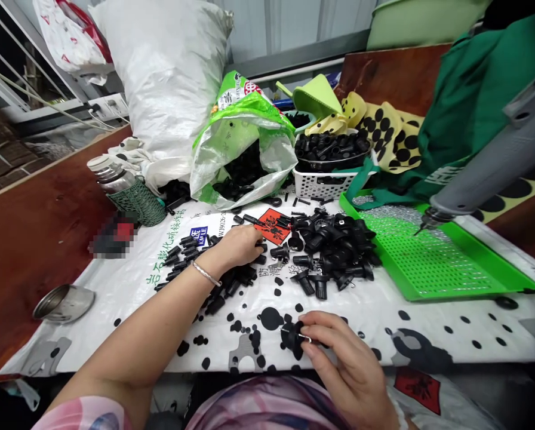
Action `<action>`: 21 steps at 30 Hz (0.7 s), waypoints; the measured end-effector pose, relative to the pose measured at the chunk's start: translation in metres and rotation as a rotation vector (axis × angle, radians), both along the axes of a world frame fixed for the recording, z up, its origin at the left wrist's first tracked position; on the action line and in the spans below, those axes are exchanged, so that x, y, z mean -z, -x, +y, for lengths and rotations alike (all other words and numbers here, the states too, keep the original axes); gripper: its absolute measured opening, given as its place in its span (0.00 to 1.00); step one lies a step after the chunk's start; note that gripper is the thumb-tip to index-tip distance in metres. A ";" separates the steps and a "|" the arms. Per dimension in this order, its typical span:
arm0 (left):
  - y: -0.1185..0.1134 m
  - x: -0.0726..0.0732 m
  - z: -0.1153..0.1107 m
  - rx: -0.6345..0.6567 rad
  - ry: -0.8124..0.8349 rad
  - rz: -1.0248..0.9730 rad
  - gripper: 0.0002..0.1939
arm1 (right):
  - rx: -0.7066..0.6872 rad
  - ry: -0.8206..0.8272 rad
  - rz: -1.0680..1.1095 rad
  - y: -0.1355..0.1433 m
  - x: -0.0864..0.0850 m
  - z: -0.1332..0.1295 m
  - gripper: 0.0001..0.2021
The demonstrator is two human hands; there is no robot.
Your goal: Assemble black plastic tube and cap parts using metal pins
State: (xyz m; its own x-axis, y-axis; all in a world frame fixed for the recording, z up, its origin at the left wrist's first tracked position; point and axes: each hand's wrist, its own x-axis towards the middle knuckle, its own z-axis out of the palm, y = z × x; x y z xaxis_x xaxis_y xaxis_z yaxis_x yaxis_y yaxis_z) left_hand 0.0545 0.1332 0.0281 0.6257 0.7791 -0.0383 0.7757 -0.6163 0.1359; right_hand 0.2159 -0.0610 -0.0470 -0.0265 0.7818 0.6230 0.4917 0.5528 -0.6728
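Note:
My left hand [243,245] reaches over the middle of the white sheet, at the right edge of a pile of small black cylindrical parts [180,257]; its fingers are bent together, and whatever they may hold is hidden. Near the front edge, my right hand [339,355] pinches a black part with a metal clip [291,338] between thumb and fingers. Beyond it lies a heap of larger black parts [334,248], some with metal clips. A red label [273,226] shows on the sheet just past my left hand.
A green tray [437,263] holds small metal pieces, with a grey power screwdriver [486,155] hanging above. Behind are a white basket [323,184] and an open green bag [240,119]. Left stand a metal cup [65,303] and a flask [131,194].

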 end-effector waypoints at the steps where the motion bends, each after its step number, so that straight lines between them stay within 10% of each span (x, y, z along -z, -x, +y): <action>1: 0.001 0.000 0.000 0.000 0.005 -0.029 0.04 | 0.001 0.000 0.004 0.000 -0.001 0.000 0.09; 8: 0.018 -0.004 -0.029 -0.129 0.072 -0.525 0.14 | -0.001 0.016 0.078 -0.002 0.000 0.002 0.08; 13: 0.024 0.000 -0.079 -0.367 0.822 -1.423 0.17 | 0.003 0.045 0.132 -0.002 -0.006 0.008 0.07; 21: 0.021 0.017 -0.121 -0.593 1.261 -1.701 0.14 | 0.016 -0.085 0.147 0.011 -0.028 0.018 0.13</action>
